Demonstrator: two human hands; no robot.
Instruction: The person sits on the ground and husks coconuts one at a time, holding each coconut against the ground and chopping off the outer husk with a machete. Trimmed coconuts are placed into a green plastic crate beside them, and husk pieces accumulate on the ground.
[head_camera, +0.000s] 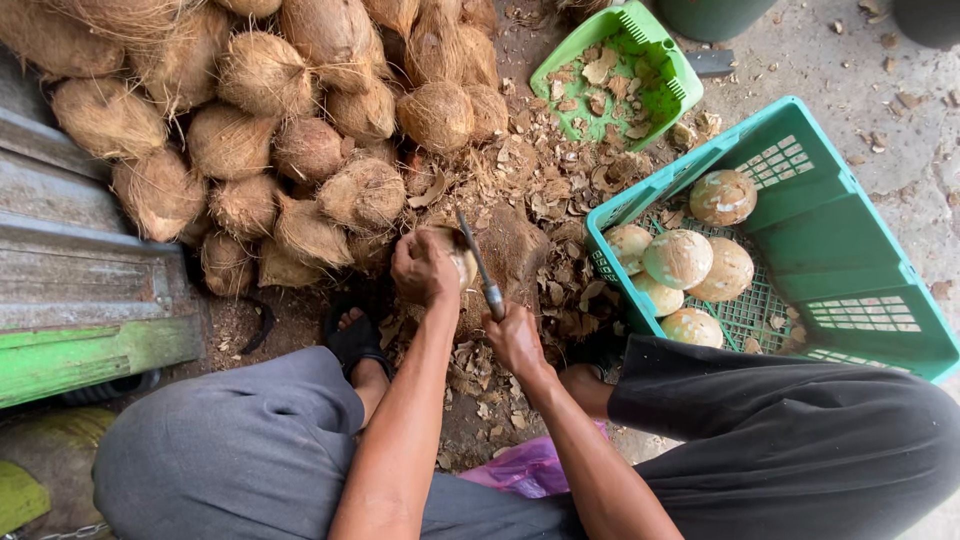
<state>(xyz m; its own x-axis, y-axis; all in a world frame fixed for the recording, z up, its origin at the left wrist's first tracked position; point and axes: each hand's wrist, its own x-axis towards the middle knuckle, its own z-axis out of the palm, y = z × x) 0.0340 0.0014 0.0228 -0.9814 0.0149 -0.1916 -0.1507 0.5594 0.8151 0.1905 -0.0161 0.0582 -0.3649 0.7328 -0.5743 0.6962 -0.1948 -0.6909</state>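
Note:
My left hand (424, 268) grips a partly shelled coconut (462, 262) and steadies it on a rough wooden block (520, 252) between my knees. My right hand (514, 338) is closed on the handle of a thin metal tool (479, 268), whose blade points up and lies against the coconut's right side. Only a small pale patch of the coconut shows past my fingers. Brown shell chips (560, 190) litter the ground around the block.
A heap of husked brown coconuts (270, 120) fills the upper left. On the right, a teal plastic crate (850, 250) holds several pale peeled coconuts (680, 258). A green basket (660, 50) of shell scraps sits behind. Grey and green boards (70, 300) run along the left.

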